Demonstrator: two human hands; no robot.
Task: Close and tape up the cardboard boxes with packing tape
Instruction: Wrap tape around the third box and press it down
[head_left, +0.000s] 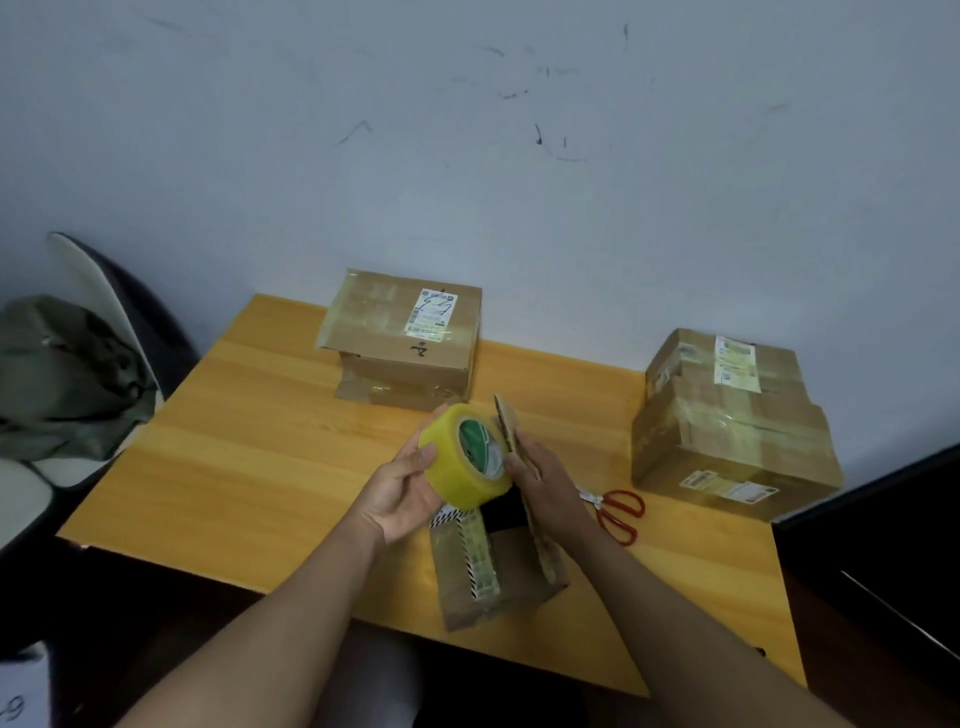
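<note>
A: Left grip first: the left hand (402, 491) curls around the yellow roll of packing tape (466, 454), thumb on its outer face, holding it up above the small open box (498, 571).

B: And the right?

A: The right hand (543, 480) lies just beside the roll on its right, fingertips at the roll's edge as if feeling for the tape end. I cannot tell whether they pinch anything. It also lies against the upright flap (511, 428).

B: What does the next move turn on?

A: The box sits directly below the roll, its long axis running away from the person. The flap stands on the right side, nearer the right hand.

B: Room?

A: Open bench (249, 441) to the left. Red scissors (618, 512) lie near on the right; 2 taped boxes (727, 421) and another box (405, 338) stand well apart.
</note>
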